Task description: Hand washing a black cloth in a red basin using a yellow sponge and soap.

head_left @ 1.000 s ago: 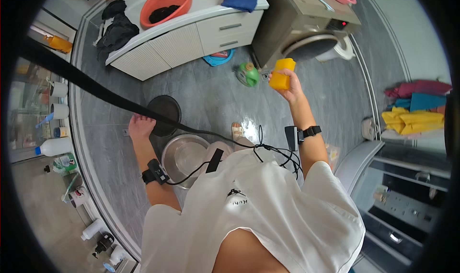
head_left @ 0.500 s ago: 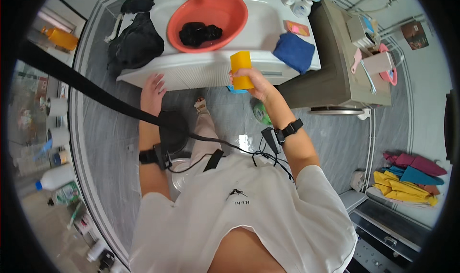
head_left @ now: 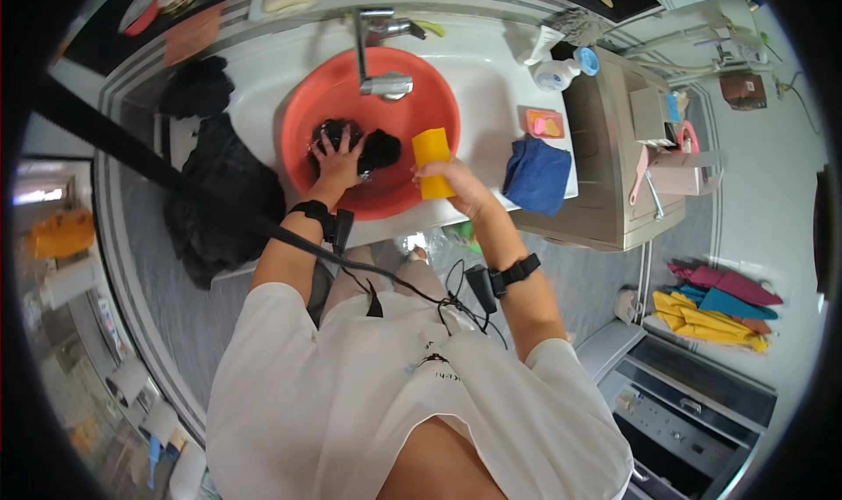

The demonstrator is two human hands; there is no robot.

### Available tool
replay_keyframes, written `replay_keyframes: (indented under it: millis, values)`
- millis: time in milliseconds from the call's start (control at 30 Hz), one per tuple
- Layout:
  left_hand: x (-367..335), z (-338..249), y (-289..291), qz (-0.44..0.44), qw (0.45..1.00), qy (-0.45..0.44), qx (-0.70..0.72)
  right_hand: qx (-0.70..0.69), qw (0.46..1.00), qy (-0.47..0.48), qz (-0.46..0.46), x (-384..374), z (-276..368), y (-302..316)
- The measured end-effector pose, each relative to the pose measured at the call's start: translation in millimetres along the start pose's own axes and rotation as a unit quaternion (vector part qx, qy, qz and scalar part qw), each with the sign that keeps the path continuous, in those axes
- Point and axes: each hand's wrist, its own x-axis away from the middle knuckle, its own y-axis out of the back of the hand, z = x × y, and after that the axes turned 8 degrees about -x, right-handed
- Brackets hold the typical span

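A red-orange basin [head_left: 438, 83] sits in the white sink under the tap, with wet black cloth [head_left: 381, 150] in it. My left hand [head_left: 337, 160] lies on the left part of this cloth, fingers spread, not gripping it. Around the cloth some liquid glints. My right hand [head_left: 465, 191] is closed round a yellow rectangular bar, like laundry soap [head_left: 430, 153], held upright at the basin's right rim. Whether the bar touches the rim I cannot tell. Part of my right fingers is hidden by the bar.
The metal tap [head_left: 386, 85] reaches over the basin. A folded blue cloth [head_left: 537, 175] and a small pink-orange tray [head_left: 544, 124] lie on the sink's right side, near a white bottle [head_left: 554, 75]. Black fabric [head_left: 219, 202] hangs over the left edge. A black strap [head_left: 202, 189] crosses the view.
I have come closer to the sink. My left hand has moved from outside its front edge onto the black cloth in the basin. The yellow soap has moved to the basin's right rim.
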Motion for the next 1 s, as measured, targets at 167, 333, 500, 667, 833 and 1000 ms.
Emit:
replay_keyframes:
  millis: [167,333,500,667,833,1000]
  values:
    - [-31.2,13.2,-21.4,-0.006,1.0,0.002,0.006,0.004,0.999,-0.023,-0.031,-9.3,7.4,2.4]
    - [-13.8,8.2,-3.8,-0.092,0.994,0.013,0.051,-0.019,0.998,-0.058,0.012,-25.2,13.1,27.4]
    - [30.5,2.8,43.8,-0.147,0.901,0.079,0.401,-0.014,0.997,-0.05,0.049,-36.7,30.8,19.0]
    - [77.2,-19.5,117.2,-0.115,0.45,0.045,0.885,0.017,0.99,-0.019,0.138,-52.0,46.0,14.9]
    - [112.8,-30.5,139.4,-0.023,0.318,-0.095,0.943,0.042,0.988,-0.013,0.15,-31.5,68.5,11.0]
    - [92.0,-35.3,73.0,-0.14,0.333,-0.083,0.929,0.068,0.986,0.025,0.152,-33.0,65.6,24.4]
